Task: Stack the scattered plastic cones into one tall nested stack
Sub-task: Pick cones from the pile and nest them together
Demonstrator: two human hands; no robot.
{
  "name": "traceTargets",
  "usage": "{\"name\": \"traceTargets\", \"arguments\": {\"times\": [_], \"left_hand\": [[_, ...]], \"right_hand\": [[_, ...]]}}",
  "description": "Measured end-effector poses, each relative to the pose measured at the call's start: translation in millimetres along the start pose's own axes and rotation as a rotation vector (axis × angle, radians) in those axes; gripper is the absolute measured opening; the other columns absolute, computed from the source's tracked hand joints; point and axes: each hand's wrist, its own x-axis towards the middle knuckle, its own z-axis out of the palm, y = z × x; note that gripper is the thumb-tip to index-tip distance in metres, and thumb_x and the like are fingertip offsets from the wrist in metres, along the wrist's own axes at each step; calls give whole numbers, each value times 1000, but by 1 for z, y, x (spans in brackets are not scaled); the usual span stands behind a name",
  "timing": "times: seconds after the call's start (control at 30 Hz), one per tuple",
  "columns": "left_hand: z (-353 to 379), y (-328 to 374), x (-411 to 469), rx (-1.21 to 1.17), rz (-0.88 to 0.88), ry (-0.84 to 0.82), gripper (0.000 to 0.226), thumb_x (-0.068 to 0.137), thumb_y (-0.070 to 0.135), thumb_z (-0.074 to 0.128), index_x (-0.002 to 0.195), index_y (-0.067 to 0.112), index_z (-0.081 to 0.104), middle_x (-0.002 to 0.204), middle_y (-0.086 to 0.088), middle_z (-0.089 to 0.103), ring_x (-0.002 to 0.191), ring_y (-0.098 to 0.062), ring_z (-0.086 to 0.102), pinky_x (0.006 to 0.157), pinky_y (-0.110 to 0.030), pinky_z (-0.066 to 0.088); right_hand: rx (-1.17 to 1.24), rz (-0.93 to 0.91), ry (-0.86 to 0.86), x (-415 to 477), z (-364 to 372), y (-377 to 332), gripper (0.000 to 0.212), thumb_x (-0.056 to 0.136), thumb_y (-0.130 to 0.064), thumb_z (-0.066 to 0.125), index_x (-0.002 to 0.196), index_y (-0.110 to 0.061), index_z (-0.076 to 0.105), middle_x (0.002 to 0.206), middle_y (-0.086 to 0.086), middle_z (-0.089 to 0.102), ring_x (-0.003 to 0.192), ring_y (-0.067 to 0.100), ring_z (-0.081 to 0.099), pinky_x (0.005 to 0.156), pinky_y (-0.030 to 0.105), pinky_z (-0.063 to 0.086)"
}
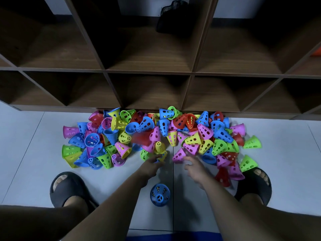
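Background is filled by a dark wooden cubby shelf (149, 70), and a black bag (172, 16) is seen in one upper compartment. Pale floor tiles (34, 145) are laid below it. Cone pile (156, 134) is spread along the shelf foot: many perforated plastic cones in mixed colours, mostly tipped on their sides. Black slippers (69, 186) are planted at either end of the pile's near edge.

Left hand (151, 165) is extended to the pile's near edge, fingers at a yellow cone (162, 156). Blur is heavy there, so touch or pinch cannot be told. Right hand (195, 169) is held just beside a pink cone (178, 155), with fingers loosely spread and nothing gripped.

One blue cone (160, 194) is stood narrow end up between the forearms, apart from the pile. Other colours are glimpsed through its holes, so it is judged to be a stack barely started.

Handling, judged: cones are expected to be light, thin-walled, fairly stiff, smooth and not fragile. Each is best taken at the narrow top, or by a finger hooked in a side hole. The wide rim is left free for dropping over the stack. So light a stack is easily knocked over.
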Motion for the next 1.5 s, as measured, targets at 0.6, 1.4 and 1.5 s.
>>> {"name": "traceTargets", "arguments": {"times": [0.6,1.4,1.5], "left_hand": [[-19,1,-22,-183,98,254,11,95,5,69,91,13,74,93,-11,79,90,-24,72,68,-31,47],[-34,5,-81,-21,72,-346,30,103,18,59,128,10,74,129,-22,72,106,-29,64,98,-45,48],[-32,3,-87,-7,62,-374,25,105,16,59,122,6,75,125,-20,75,108,-31,69,105,-47,53]], "right_hand": [[273,-10,318,-23,-7,-13,10,95,-8,72,100,-16,69,104,0,74,89,17,72,67,24,54],[732,-57,-757,-109,-24,-54,25,96,-5,71,119,-14,72,96,12,68,71,17,56,62,26,46],[652,-47,-803,-109,-21,-49,22,98,-5,68,119,-13,70,102,13,68,76,19,58,67,27,50]]}}
